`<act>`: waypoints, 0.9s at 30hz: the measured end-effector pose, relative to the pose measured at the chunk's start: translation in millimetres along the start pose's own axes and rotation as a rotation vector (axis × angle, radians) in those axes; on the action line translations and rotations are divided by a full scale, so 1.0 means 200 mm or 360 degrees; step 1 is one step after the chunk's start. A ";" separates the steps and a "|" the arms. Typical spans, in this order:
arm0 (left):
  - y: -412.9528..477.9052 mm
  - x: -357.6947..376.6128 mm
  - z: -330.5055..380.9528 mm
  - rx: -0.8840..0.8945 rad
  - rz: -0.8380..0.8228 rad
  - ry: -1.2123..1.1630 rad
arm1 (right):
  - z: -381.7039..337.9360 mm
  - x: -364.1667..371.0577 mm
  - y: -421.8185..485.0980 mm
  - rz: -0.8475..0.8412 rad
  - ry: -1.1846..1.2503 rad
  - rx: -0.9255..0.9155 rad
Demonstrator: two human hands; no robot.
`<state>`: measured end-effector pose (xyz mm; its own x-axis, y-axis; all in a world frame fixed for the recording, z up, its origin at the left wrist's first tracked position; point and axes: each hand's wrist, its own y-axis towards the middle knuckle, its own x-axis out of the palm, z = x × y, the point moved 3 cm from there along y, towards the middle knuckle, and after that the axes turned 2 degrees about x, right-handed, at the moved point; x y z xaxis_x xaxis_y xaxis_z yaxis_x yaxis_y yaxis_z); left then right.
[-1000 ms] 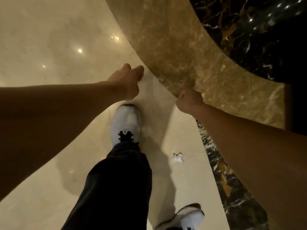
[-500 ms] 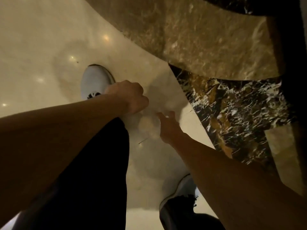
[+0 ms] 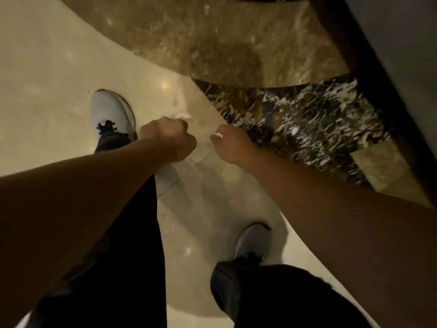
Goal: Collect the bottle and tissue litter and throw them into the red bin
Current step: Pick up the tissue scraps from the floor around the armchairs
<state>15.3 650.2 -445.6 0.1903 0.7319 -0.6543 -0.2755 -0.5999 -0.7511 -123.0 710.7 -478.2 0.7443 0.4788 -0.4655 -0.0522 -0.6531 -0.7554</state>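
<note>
My right hand (image 3: 233,146) reaches down toward the cream floor, and its fingertips pinch a small white tissue (image 3: 218,134). My left hand (image 3: 169,140) is closed in a fist just left of it. A second white scrap (image 3: 185,114) shows right above the fist's knuckles; I cannot tell whether the fist holds it or it lies on the floor. No bottle and no red bin are in view.
My left shoe (image 3: 111,112) and right shoe (image 3: 251,241) stand on the cream marble floor (image 3: 47,91). A curved brown marble band (image 3: 236,43) and a dark veined inlay (image 3: 319,124) lie ahead and to the right. A dark wall edge (image 3: 390,67) runs down the far right.
I have bent lower over the floor. My right hand went from reaching with spread fingers to pinching the tissue. My left hand stayed fisted and drew close beside it.
</note>
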 end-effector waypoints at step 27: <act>-2.28 -2.48 0.82 0.0483 0.0669 0.0612 | -1.08 -1.93 -2.68 0.1305 0.0058 0.0167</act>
<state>-107.1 613.7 235.2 0.3167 0.2527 -0.9142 -0.6438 -0.6506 -0.4028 -238.2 749.3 205.1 0.4637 -0.1463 -0.8738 -0.6487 -0.7278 -0.2224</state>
